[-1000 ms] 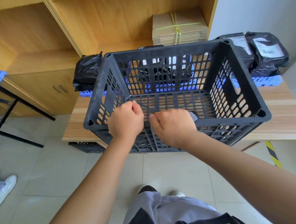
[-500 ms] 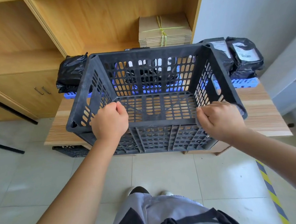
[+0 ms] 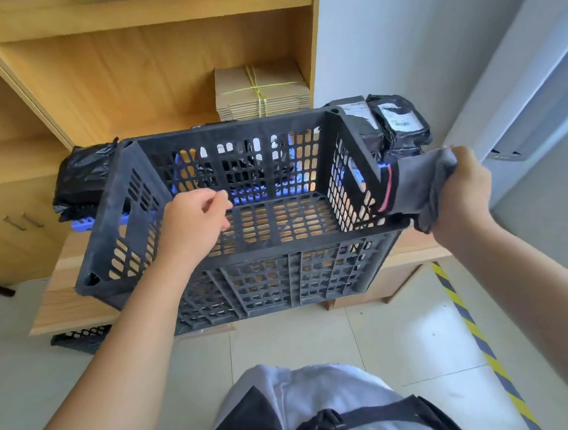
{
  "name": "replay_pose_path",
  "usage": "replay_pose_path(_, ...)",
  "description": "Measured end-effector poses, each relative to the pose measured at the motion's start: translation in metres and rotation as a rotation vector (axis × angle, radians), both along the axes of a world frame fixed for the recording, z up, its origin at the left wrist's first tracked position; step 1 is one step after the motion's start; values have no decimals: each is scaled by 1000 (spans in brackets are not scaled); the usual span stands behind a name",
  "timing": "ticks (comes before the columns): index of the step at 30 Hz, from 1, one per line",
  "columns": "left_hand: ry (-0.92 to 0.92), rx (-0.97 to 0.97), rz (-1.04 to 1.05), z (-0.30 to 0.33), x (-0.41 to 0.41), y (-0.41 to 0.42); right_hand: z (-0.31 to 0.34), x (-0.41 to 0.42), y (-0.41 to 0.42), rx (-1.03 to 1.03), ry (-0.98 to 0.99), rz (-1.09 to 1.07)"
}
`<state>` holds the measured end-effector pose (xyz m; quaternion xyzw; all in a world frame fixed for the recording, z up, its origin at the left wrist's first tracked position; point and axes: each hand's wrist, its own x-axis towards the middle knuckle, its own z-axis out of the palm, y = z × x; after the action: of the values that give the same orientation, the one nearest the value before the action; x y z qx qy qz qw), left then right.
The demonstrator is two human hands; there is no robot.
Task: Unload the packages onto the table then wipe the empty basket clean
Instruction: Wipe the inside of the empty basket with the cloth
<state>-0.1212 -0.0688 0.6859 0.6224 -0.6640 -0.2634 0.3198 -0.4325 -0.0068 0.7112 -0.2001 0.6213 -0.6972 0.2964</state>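
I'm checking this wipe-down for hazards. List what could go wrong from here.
1. The basket overhangs the table's near edge; the left hand has let go of its rim, so a hard wipe could tip it off.
2. The right hand drags the cloth along the right wall, close to the stacked packages, and might nudge them.

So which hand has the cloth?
The right hand grips the grey cloth at the basket corner; the left hand holds nothing.
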Motion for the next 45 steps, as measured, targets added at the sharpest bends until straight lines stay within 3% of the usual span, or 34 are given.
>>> replay_pose_path(2, 73, 57, -193, 18, -23, -6, 3, -18, -3, 128, -104, -125)
replay_pose_path(4, 57, 129, -386, 28, -46, -16, 0, -31, -6, 184, -45, -214)
replay_pose_path(7, 37, 149, -586, 31, -76, -28, -4, -35, -12, 117, 144, -303)
replay_pose_path(10, 50, 124, -704, 27, -96, -43, -6, -25, -10, 84, 453, -309)
replay_pose_path(13, -33, 124, -770, 19, -106, -71, -19, 4, -4, 312, 732, -215)
replay_pose_path(15, -55, 151, -792, 11, -112, -92, -43, 23, -3, 434, 788, -71)
replay_pose_path(19, -105, 129, -801, -6, -119, -127, -43, 27, -19, 423, 647, 54)
replay_pose_path(21, -40, 51, -755, -10, -122, -141, -29, 17, -22, 485, 553, 187)
replay_pose_path(24, 106, -102, -633, -9, -127, -166, -31, 12, -18, 689, 688, 359)
replay_pose_path(26, 116, -154, -604, -10, -132, -184, -36, 23, -16, 744, 681, 355)
replay_pose_path(28, 38, -183, -615, -13, -142, -201, -41, 29, -20, 822, 637, 274)
replay_pose_path(33, -412, -197, -658, -21, -167, -236, -27, 32, -43, 1112, 609, 184)
replay_pose_path(38, -558, -147, -582, -16, -191, -254, -33, 27, -45, 1165, 738, 200)
replay_pose_path(41, -623, -106, -551, -26, -196, -267, -31, 20, -45, 1144, 721, 211)
replay_pose_path(45, -627, -305, -452, -52, -197, -268, -21, 15, -49, 1136, 733, 294)
